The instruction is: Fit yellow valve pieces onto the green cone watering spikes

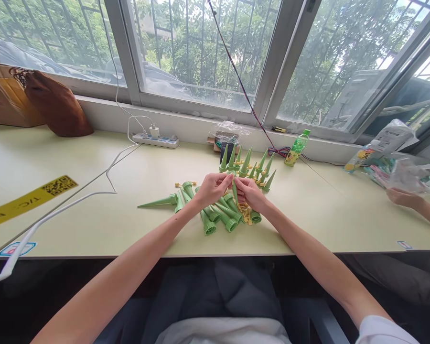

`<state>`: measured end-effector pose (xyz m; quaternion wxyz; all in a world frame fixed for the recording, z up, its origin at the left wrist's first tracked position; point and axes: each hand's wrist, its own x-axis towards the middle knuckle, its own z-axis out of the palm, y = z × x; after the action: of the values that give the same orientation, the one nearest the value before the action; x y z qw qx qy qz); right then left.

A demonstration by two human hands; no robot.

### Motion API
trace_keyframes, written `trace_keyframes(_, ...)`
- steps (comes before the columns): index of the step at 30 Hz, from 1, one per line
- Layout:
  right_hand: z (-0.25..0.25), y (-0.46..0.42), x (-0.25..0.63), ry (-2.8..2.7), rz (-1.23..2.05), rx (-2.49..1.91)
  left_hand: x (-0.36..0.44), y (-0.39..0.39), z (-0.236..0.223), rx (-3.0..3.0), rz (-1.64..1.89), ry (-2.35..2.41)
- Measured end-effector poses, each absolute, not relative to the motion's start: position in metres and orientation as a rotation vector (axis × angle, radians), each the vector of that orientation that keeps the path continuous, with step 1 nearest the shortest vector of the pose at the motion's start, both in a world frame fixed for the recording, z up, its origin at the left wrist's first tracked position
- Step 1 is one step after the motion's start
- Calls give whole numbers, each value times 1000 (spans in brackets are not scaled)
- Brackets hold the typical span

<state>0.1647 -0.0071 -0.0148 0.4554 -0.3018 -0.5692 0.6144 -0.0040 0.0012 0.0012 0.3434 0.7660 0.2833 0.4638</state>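
My left hand (213,187) and my right hand (252,193) meet above the table, fingertips together. Between them shows a slim green plant-watering spike (235,192), gripped by the right fingers. The left thumb and forefinger are pinched at its upper end; what exactly lies in that pinch is hidden. Under and left of my hands lies a pile of loose green spikes (215,215), hollow ends mostly toward me. Small yellow valves (246,216) lie by the right hand. Just beyond the hands, several green spikes (245,163) stand points up, with yellow valves fitted on them.
Behind the upright spikes are a small dark box (227,150) and clear plastic wrap. A green-capped bottle (296,149) stands right of them. A power strip (156,140) and white cable lie left. Another person's hand (403,197) is at the far right, near plastic bags (410,174).
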Motion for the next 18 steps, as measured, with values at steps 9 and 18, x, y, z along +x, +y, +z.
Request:
trace_keyframes(9, -6, -13, 164, -1358, 1512, -807, -5, 0, -1, 2182, 1423, 656)
trace_keyframes(18, -6, -12, 166, -1395, 1488, -739, -5, 4, -3, 2348, 1478, 607)
